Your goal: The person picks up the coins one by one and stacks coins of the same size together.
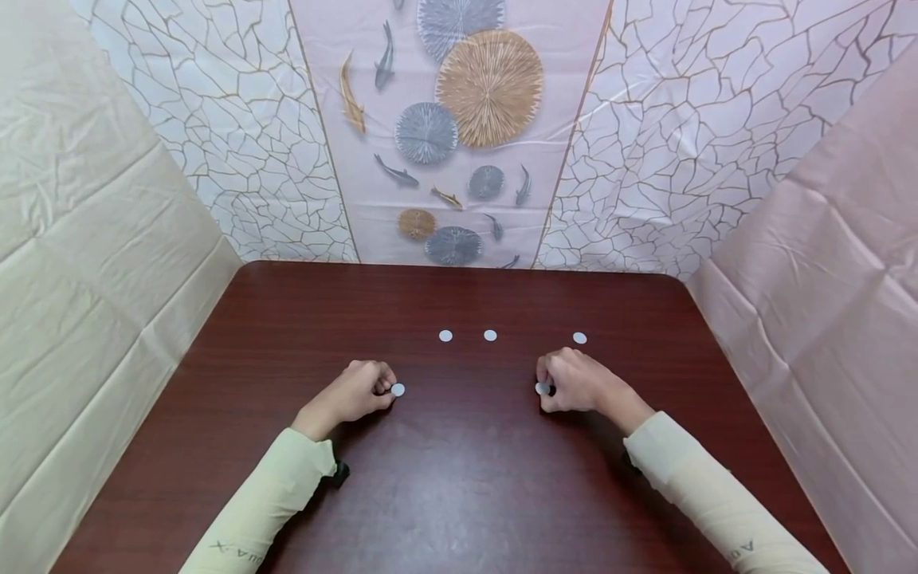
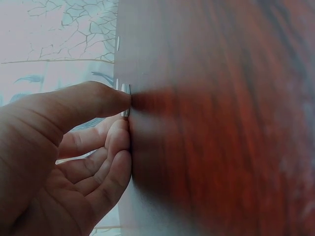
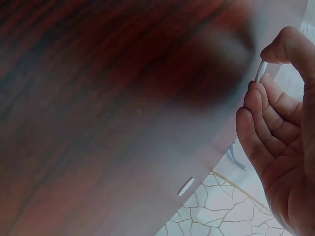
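Note:
Low over the table's left-centre, my left hand [image 1: 356, 392] pinches a small white disc [image 1: 398, 390] by its edge between thumb and fingers. In the left wrist view that disc [image 2: 126, 88] appears edge-on at the thumb tip, close to the tabletop. On the right side, my right hand [image 1: 579, 381] pinches another white disc [image 1: 542, 389] in the same way. The right wrist view has this disc [image 3: 261, 72] spanning thumb and fingertips, with the other fingers curled below. Whether either disc touches the wood, I cannot tell.
Three more white discs lie farther back in a row: a left one [image 1: 445, 336], a middle one [image 1: 490, 336] and a right one [image 1: 579, 338], the last just beyond my right hand. The brown wooden table [image 1: 445, 494] meets a patterned cloth backdrop [image 1: 631, 159] behind and plain cloth at both sides.

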`<state>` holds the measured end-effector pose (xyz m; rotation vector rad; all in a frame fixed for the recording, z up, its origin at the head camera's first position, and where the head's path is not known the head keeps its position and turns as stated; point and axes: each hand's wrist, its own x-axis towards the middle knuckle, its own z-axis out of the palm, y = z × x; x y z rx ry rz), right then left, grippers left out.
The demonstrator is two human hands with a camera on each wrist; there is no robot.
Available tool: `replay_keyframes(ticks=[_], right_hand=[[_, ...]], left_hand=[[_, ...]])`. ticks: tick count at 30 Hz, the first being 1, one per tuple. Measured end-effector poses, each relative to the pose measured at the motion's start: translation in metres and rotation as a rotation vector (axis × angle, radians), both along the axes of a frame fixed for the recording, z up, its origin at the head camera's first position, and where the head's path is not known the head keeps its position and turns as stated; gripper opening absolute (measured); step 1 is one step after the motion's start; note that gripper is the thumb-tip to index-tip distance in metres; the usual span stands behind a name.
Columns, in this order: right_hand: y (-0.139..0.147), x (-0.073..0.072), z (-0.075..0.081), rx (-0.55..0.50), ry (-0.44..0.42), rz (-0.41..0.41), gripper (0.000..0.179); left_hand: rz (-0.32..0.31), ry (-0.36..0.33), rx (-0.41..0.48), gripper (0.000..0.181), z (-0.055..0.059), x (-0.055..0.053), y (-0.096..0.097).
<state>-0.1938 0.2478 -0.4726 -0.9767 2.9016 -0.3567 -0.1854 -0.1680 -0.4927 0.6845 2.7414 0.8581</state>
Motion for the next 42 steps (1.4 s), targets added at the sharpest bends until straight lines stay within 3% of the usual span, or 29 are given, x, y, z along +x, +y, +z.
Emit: replay_keyframes(ticks=[7, 13, 19, 25, 31, 37, 42], right_hand=[[0.000, -0.002, -0.004, -0.035, 0.003, 0.001, 0.016], [0.002, -0.003, -0.005, -0.066, -0.078, -0.018, 0.015], [0.003, -0.005, -0.004, -0.097, -0.172, -0.043, 0.014], [0.001, -0.008, -0.001, -0.091, -0.196, -0.046, 0.011], [0.002, -0.008, 0.001, -0.078, -0.209, -0.061, 0.012], [0.001, -0.008, 0.002, -0.082, -0.227, -0.060, 0.012], [0.002, -0.008, 0.001, -0.083, -0.205, -0.059, 0.011]], left_hand=[[-0.001, 0.003, 0.002, 0.011, 0.003, 0.001, -0.001], [-0.017, 0.006, 0.011, 0.012, 0.002, -0.001, -0.002], [-0.071, -0.017, 0.038, 0.017, 0.004, -0.004, -0.008], [-0.124, -0.030, 0.030, 0.022, 0.014, -0.011, -0.014], [-0.138, -0.025, -0.012, 0.026, 0.032, -0.026, -0.009], [-0.142, 0.002, -0.069, 0.030, 0.053, -0.046, 0.007], [-0.149, 0.042, -0.106, 0.032, 0.059, -0.065, 0.025]])
